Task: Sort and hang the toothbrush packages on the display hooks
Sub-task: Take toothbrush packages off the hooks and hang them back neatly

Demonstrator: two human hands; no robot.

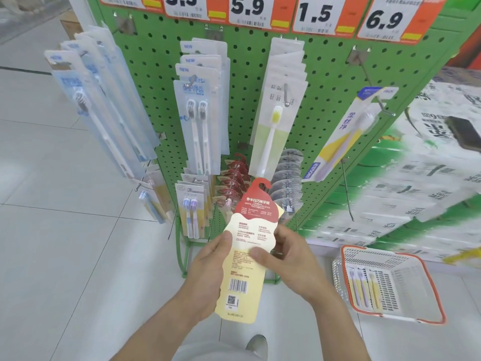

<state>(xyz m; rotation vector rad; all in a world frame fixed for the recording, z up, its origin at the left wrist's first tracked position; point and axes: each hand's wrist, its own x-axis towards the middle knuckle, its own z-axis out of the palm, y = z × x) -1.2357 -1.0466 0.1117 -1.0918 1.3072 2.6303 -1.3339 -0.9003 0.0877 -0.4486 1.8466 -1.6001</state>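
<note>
Both hands grip red-and-cream toothbrush package [244, 259], left hand [208, 272] low, right hand [283, 259] mid-card, hook cutout up, likely aiming for matching red row [235, 175] just beyond.

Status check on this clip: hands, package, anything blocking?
Both hands, left and right, grip the red-and-cream toothbrush package, back side up. Not hung yet. Matching red packages hang straight ahead; nothing blocking.

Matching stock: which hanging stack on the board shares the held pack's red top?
The red stack on the lower row, just above the held pack; its neighbours are blue, white or clear.
</note>
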